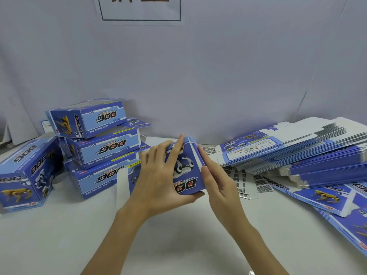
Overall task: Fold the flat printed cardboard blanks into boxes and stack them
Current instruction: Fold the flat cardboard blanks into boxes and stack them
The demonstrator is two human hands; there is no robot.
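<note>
Box in hand: a glossy blue printed cardboard box [186, 171], half formed, held over the white table [178, 225] at centre.
Left hand [158, 175]: fingers spread on the box's near face, thumb curled under its lower edge, gripping it.
Right hand [218, 183]: straight fingers press the box's right side.
Stack: three folded boxes [103, 147] piled at left, a fourth box [25, 171] beside them.
Flat blanks [297, 153]: a fanned pile at right, white cut edges showing, cut off by the frame.
Hard to read: the wall sign [139, 8] is cropped.
</note>
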